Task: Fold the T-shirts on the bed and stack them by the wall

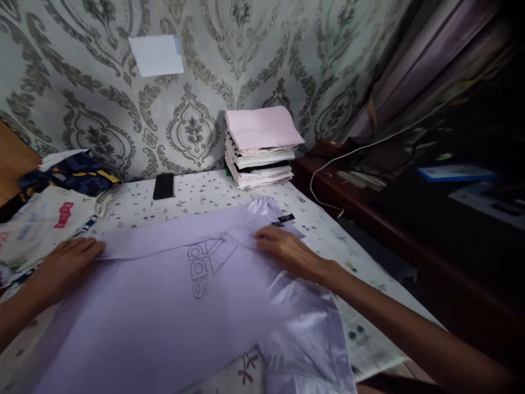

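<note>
Lavender shirt [135, 323] is spread on the desk [200, 189], its near part lying loose. Shiny, rumpled fabric is bunched at its right side. A band is turned over along its far side, and part of the dark outlined lettering [199, 273] is covered by it. At the shirt's left end, the band is touched by the left hand [74, 262]; whether fabric is pinched there cannot be told. At the shirt's right end, fabric near the dark label [286, 218] is held in the right hand [287, 251], grip narrow, fingers curled.

Judged risks: the band could be skewed if the two ends are pulled unevenly; creases could be trapped by the slack, slippery fabric at right; the turned edge could spring back if either end is let go early.

Beyond the shirt: phone [164, 186] laid flat; loose clothes [53, 202] heaped far left; folded stack [262, 150] set far right, close to the patterned wall [197, 126].
</note>
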Demonstrator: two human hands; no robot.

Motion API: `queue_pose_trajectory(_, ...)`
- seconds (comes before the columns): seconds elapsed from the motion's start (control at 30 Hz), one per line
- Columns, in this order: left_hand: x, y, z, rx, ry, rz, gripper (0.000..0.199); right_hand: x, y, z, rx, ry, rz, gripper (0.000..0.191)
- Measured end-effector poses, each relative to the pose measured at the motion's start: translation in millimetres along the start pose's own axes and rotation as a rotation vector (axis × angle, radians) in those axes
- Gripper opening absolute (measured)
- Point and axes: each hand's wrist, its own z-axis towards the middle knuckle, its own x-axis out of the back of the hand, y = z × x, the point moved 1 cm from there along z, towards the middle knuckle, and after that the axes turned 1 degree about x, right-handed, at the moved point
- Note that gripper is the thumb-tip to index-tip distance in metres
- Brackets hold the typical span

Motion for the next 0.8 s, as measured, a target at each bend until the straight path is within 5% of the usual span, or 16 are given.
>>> queue_pose_trajectory(0.07,-14.6,1.1,-15.5,0.019,-0.060,-0.010,0.044,-4.7,-8.1,-14.6,-0.012,-0.094,0.072,0.030)
queue_pose_trajectory(0.17,-30.4,-9.3,-23.7,0.090,-0.095,-0.052,0.039,-2.9,-3.8,-17.1,-0.164,-0.059,0.205,0.028)
queue_pose_trajectory(0.4,-22.9,-40.4,-3.1,0.209,-0.257,-0.385,0.033,8.7,77.4,44.4,-0.987,0.182,0.269,0.022)
queue_pose_trajectory(0.57,-6.3,-10.4,20.5,0.367,-0.109,-0.280,0.046,-3.7,116.6,82.8,-1.173,0.205,0.234,0.022)
queue_pose_trajectory(0.8,-7.0,20.6,33.3,0.474,-0.172,-0.143,0.047,-19.2,147.8,74.5,-1.320,0.258,0.228,0.012)
